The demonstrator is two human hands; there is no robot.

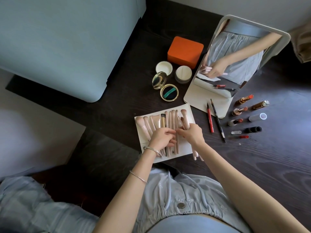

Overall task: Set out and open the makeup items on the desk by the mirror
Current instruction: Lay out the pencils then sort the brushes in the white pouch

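Observation:
Several pink makeup brushes point(158, 121) lie side by side on a white sheet point(186, 145) on the dark desk point(262, 158). My left hand point(162, 137) rests over the brush handles, fingers curled around one. My right hand point(191, 134) grips a few brushes at the sheet's right side; their handle ends stick out below my wrist. An open gold compact point(165, 86), an open powder jar point(183, 74) and its lid point(164, 67) sit behind. Uncapped lipsticks point(239, 111), caps point(257, 117), a red pen point(210, 120) and a dark pencil point(218, 121) lie by the mirror point(235, 64).
An orange box point(185, 52) stands behind the jars, left of the mirror. A pale blue padded piece of furniture point(64, 42) fills the upper left beside the desk. A beige cloth point(301, 44) lies at the far right edge.

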